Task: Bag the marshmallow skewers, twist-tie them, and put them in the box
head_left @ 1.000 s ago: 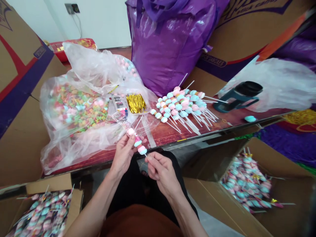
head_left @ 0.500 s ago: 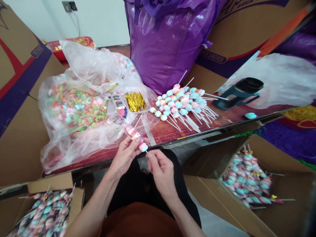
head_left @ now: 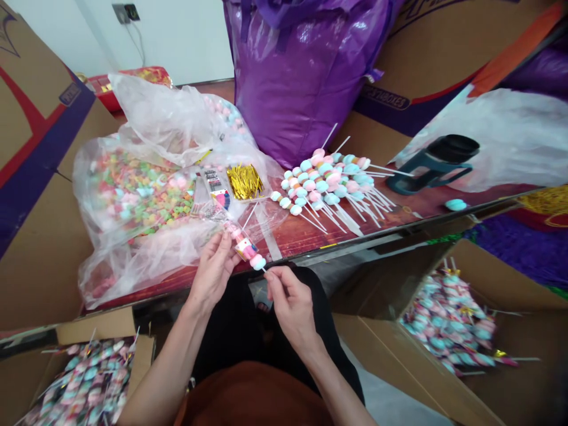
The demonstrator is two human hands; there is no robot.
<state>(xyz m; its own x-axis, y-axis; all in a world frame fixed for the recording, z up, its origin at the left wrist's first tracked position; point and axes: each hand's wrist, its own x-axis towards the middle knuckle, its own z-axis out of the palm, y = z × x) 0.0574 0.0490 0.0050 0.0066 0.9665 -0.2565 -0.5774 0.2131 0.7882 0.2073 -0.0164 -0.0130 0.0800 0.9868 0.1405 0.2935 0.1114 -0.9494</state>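
Candy skewer (head_left: 251, 254) pushed deeper into sleeve (head_left: 231, 229), between left hand (head_left: 213, 272), right hand (head_left: 290, 302).

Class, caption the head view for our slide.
Left hand grips a clear-sleeved pink marshmallow skewer; right hand pinches its bare end.

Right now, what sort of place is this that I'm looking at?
Probably a small candy-packing workroom or stockroom. A pile of marshmallow skewers lies on the table, a cardboard box on the right holds wrapped ones, and the left hand and right hand hold a skewer partly in a clear sleeve.

Left hand (head_left: 216, 273), candy skewer (head_left: 247, 249), right hand (head_left: 288, 297)
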